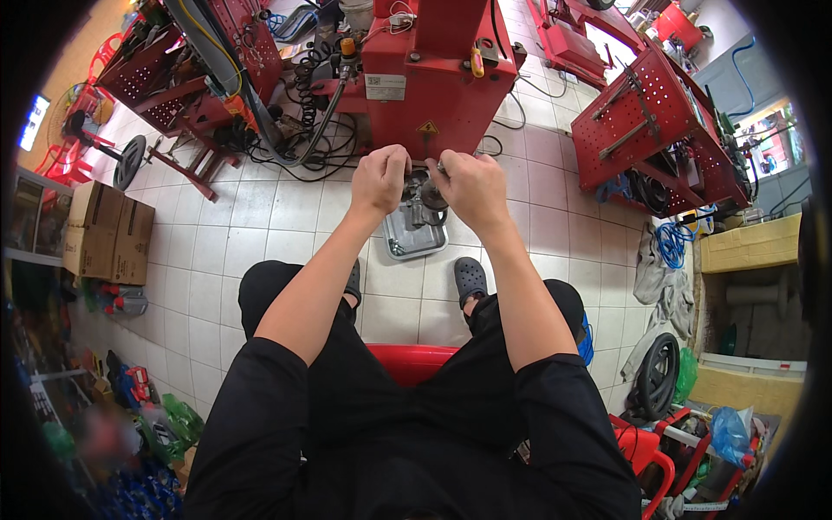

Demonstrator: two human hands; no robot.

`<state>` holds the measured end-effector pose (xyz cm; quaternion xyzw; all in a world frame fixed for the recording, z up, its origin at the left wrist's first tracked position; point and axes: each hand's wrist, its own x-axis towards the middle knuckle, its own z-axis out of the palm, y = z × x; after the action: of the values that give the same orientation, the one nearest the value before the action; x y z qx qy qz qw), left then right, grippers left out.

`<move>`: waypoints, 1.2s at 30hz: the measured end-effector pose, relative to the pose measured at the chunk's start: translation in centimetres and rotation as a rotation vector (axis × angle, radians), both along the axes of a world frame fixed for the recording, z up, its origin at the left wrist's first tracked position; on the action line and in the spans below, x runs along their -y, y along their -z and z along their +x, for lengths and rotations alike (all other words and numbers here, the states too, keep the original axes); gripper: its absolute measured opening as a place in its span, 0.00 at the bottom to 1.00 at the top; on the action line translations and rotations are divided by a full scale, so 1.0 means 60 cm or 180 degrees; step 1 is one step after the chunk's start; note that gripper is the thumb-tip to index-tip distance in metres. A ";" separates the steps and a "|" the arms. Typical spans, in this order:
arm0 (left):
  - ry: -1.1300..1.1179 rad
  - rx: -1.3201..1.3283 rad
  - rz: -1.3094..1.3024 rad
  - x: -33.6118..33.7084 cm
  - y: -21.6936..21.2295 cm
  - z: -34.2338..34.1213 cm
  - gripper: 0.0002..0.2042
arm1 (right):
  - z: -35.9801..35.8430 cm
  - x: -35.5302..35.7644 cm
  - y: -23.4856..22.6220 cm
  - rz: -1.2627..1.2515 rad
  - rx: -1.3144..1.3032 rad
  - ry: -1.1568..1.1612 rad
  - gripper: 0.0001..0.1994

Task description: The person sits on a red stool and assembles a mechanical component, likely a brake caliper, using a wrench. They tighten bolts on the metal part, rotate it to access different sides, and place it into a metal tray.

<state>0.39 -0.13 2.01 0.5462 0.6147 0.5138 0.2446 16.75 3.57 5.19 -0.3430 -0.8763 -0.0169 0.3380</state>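
Observation:
Both my arms reach forward over the floor. A grey metal machine part, rounded and with small fittings, sits between my hands; its exact kind I cannot make out. My left hand is closed at its left side, fingers curled and largely hidden behind the knuckles. On its upper right, my right hand is closed around the part, thumb pointing inward. Below the part lies a shallow grey metal tray on the tiles, with small pieces in it.
Just ahead stands a red machine cabinet with black hoses to its left. A red perforated tool stand is at the right. Cardboard boxes sit at the left. Beneath me is a red stool.

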 end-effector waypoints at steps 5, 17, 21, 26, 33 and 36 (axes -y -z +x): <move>0.0239 -0.0085 -0.0063 0.011 -0.008 0.006 0.18 | 0.002 -0.004 0.001 0.0061 0.0055 0.0050 0.14; 0.0863 0.0411 -0.0178 0.010 0.003 0.013 0.15 | 0.005 -0.006 -0.001 0.0065 -0.0102 0.0073 0.15; 0.0924 0.0628 -0.0132 0.006 0.015 0.011 0.15 | 0.007 -0.005 -0.008 0.0028 -0.0107 0.0105 0.15; 0.0679 0.0461 -0.0262 0.001 0.012 0.000 0.13 | 0.007 -0.004 -0.004 0.0048 -0.0123 0.0051 0.15; 0.0221 0.0180 -0.0148 0.003 0.003 0.001 0.14 | 0.003 -0.003 0.002 0.0015 -0.0088 0.0010 0.15; 0.0025 -0.0058 -0.0301 0.005 0.004 0.009 0.12 | 0.001 -0.003 0.002 0.0057 -0.0119 0.0044 0.16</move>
<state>0.96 -0.40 1.77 0.5411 0.6383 0.4783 0.2666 16.83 3.75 5.08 -0.3462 -0.8673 -0.0206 0.3572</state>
